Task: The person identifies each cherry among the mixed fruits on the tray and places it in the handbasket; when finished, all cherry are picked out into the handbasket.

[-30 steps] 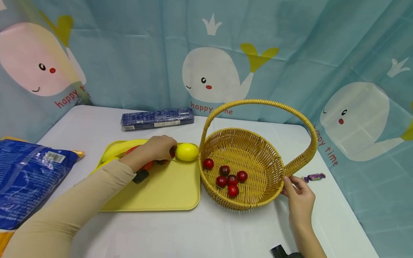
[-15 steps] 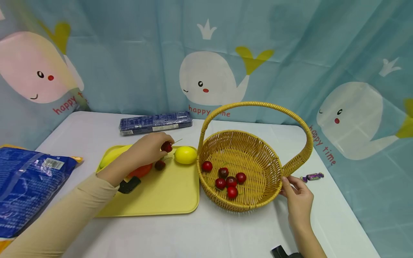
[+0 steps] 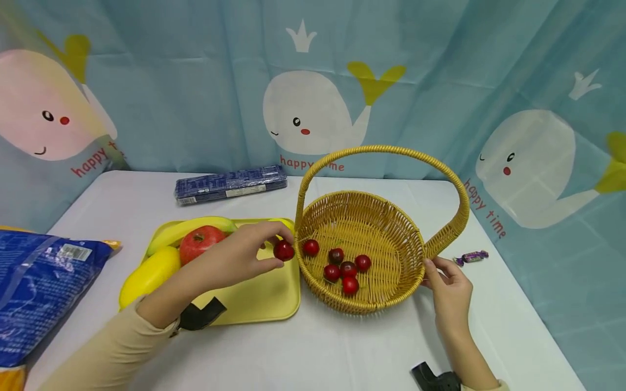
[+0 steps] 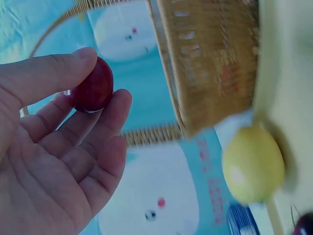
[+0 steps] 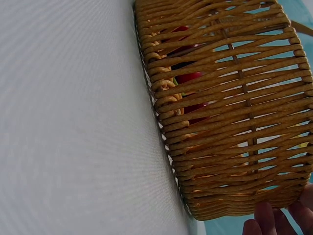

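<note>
My left hand [image 3: 240,254] pinches a dark red cherry [image 3: 283,251] between thumb and fingers, over the right side of the yellow tray [image 3: 264,298] and close to the basket's left rim. In the left wrist view the cherry [image 4: 95,85] shows whole between thumb tip and fingertips. A golden wicker basket [image 3: 406,217] with a tall arched handle stands right of the tray. Several cherries [image 3: 349,270] lie on its bottom. My right hand [image 3: 451,288] holds the basket's right rim at the handle's foot; in the right wrist view its fingers [image 5: 265,218] touch the woven wall.
On the tray lie a banana [image 3: 191,229], a red apple [image 3: 199,244] and a yellow mango-like fruit [image 3: 149,277]. A lemon [image 4: 253,164] and another cherry [image 4: 305,226] show in the left wrist view. Around them are a blue packet [image 3: 230,184], a blue bag [image 3: 44,288] and a wrapped candy [image 3: 471,257].
My left hand has lifted the cherry from among the tray's fruit and carried it right, to beside the basket rim. My right hand has stayed on the basket.
</note>
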Action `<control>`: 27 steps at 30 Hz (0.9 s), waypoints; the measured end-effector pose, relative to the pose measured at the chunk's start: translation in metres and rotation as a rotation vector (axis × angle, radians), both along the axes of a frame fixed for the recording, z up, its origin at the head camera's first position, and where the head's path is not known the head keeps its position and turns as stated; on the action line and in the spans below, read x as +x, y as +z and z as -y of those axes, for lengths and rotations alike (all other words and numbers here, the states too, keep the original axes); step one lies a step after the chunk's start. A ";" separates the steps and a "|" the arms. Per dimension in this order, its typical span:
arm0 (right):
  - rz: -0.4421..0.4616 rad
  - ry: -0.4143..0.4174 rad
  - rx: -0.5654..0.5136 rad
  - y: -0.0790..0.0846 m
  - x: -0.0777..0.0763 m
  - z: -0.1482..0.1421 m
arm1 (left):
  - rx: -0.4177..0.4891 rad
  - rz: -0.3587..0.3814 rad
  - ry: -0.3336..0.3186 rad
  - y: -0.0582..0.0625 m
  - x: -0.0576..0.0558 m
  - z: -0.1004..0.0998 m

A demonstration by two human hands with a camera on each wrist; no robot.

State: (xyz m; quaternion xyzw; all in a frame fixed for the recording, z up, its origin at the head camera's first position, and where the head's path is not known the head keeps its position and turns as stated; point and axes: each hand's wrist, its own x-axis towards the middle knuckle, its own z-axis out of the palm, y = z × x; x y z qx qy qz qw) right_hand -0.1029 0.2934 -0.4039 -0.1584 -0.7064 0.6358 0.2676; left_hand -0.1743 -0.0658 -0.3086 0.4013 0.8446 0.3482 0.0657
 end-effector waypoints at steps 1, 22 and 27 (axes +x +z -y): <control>-0.001 -0.001 -0.002 0.000 0.000 0.000 | -0.002 -0.007 -0.016 0.000 0.001 -0.005; -0.021 -0.010 -0.050 -0.002 0.002 0.001 | -0.382 -0.349 -0.006 -0.030 -0.023 -0.110; -0.022 0.008 -0.043 0.001 0.002 0.000 | -0.454 -0.264 -0.002 -0.035 -0.023 -0.111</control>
